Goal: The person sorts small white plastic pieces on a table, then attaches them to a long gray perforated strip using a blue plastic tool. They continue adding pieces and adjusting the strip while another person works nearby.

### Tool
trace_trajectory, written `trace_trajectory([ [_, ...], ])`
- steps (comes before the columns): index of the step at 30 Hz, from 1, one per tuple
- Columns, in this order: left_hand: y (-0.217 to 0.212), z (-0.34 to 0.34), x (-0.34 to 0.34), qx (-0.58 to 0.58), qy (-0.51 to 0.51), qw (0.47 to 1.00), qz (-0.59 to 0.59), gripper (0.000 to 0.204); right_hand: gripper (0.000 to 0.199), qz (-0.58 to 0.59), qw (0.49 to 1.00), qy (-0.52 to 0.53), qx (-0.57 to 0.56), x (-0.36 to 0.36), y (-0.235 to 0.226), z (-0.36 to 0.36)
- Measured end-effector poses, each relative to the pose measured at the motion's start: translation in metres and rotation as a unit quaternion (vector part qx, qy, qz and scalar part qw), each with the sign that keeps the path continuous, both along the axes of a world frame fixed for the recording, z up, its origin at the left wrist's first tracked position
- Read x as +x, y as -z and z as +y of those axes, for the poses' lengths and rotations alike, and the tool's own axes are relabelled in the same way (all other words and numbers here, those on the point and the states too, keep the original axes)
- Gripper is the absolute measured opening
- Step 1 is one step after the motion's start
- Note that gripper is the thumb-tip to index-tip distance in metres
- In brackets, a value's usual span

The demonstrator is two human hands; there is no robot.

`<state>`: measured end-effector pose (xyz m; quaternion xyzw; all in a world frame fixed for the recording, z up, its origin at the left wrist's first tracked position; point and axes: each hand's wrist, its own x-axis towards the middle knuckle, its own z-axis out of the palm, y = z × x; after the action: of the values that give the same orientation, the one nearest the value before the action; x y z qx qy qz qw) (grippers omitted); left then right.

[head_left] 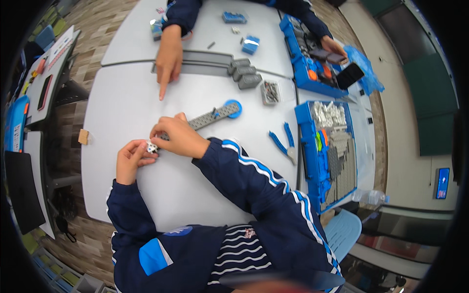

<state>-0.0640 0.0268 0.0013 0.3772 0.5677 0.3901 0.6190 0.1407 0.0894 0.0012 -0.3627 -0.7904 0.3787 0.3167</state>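
My left hand (131,158) pinches a small white block with dark holes (152,147), like a building-set connector. My right hand (178,136) is closed with its fingertips at the same block, so both hands meet on it. From behind my right hand a long grey beam with holes (207,117) runs up to the right. A blue wheel (234,108) sits at the beam's far end, and a small blue peg (215,113) stands on the beam. My right fingers hide the beam's near end; I cannot tell whether it joins the white block.
Opposite, another person's hand (169,61) points at the table. Blue-handled pliers (288,141), a clear box of small parts (270,93) and grey blocks (246,75) lie to the right. Blue parts cases (307,146) line the right edge. A wooden block (83,136) is at the left edge.
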Motion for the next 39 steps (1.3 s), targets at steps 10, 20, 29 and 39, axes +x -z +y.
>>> trace_trajectory([
  [10,-0.006,-0.003,0.001,0.060,-0.006,0.998,-0.005,0.024,0.009,0.012,1.000,0.001,-0.016,-0.002,-0.011,0.000],
  [20,-0.011,-0.012,0.008,0.127,-0.037,0.990,-0.047,0.021,0.015,0.150,0.982,-0.001,-0.117,-0.003,-0.032,-0.007],
  [29,-0.007,-0.011,0.014,0.127,-0.066,0.989,-0.033,0.021,0.019,0.081,0.995,-0.021,-0.052,0.005,-0.051,-0.017],
  [39,-0.007,-0.014,0.017,0.151,-0.064,0.986,-0.018,0.018,0.031,-0.082,0.996,0.010,0.033,0.015,-0.089,-0.034],
])
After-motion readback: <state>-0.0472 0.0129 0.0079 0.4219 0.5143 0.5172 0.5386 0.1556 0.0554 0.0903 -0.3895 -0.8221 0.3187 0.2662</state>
